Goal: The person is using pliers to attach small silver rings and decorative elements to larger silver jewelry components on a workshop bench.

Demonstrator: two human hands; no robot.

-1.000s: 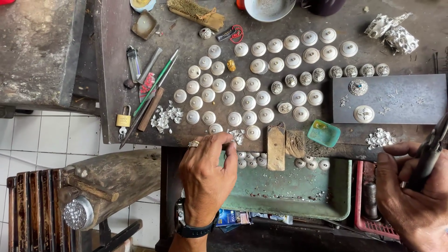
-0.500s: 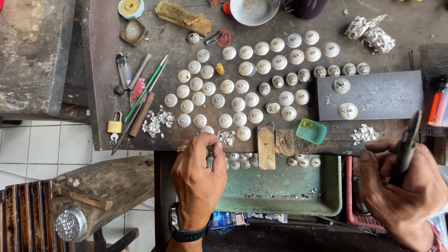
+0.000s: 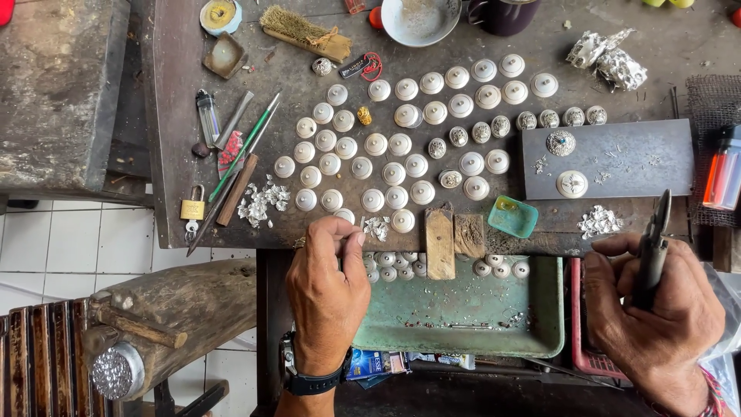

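Bare from wrist to fingertips, both. Wore on the left hand (image 3: 328, 289) a black digital wristwatch (image 3: 309, 378) with a chunky plastic case and a dark ribbed strap, buckled snug round the wrist. Carried on the right hand (image 3: 656, 316) a thin woven cord bracelet (image 3: 706, 386) in reddish tones, just visible at the wrist near the picture's lower edge. Showed no sleeves, no gloves, no rings on the fingers (image 3: 351, 247).
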